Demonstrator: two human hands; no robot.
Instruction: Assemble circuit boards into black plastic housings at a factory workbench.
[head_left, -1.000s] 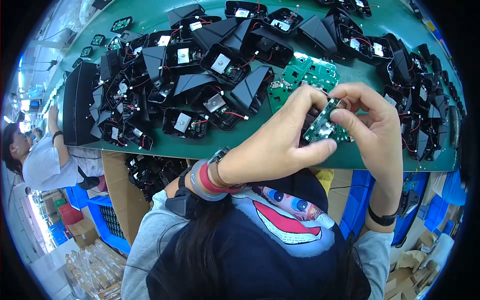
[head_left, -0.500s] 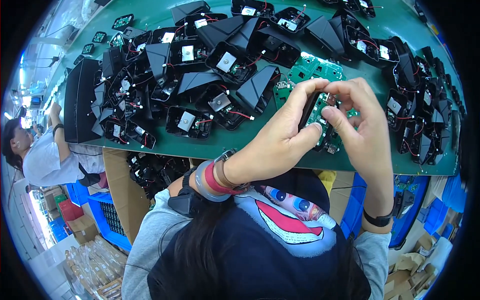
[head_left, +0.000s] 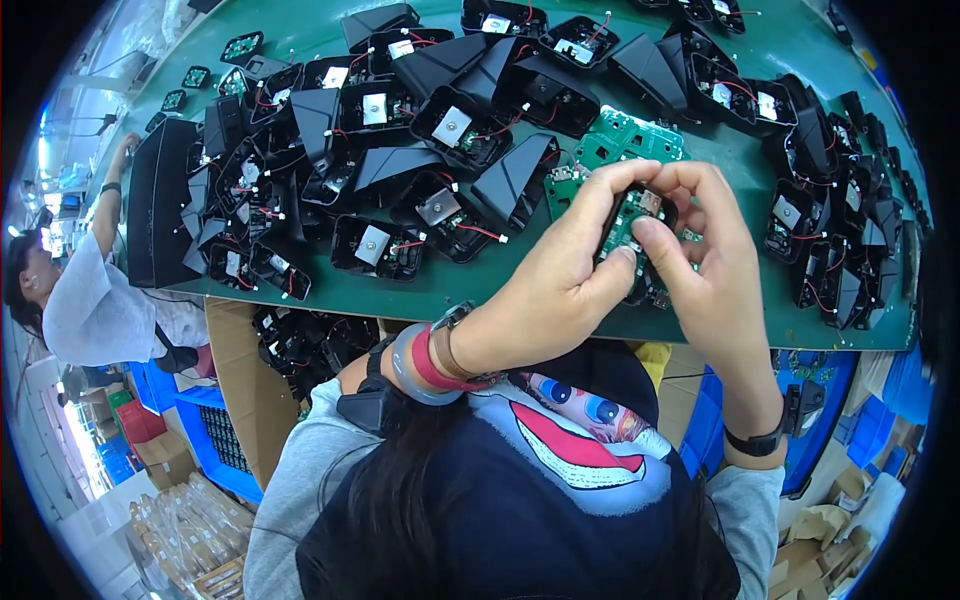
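Between both hands, above the near right part of the table, is a small black plastic housing with a green circuit board in it. My left hand wraps round its left side, thumb on the board. My right hand grips the other side, its thumb pressing the board's face. Fingers partly hide the lower end of the board. Just beyond the hands lie green circuit-board panels, partly covered by my fingers.
Black housings with red wires and metal plates crowd the green table, left and far. More housings lie at the right. Below the table edge stand a cardboard box and blue bins. A co-worker sits at far left.
The housing and board have turned slightly in my hands, and the board now sits lower inside the housing. My right hand has shifted a little left. The co-worker's arm has reached farther away.
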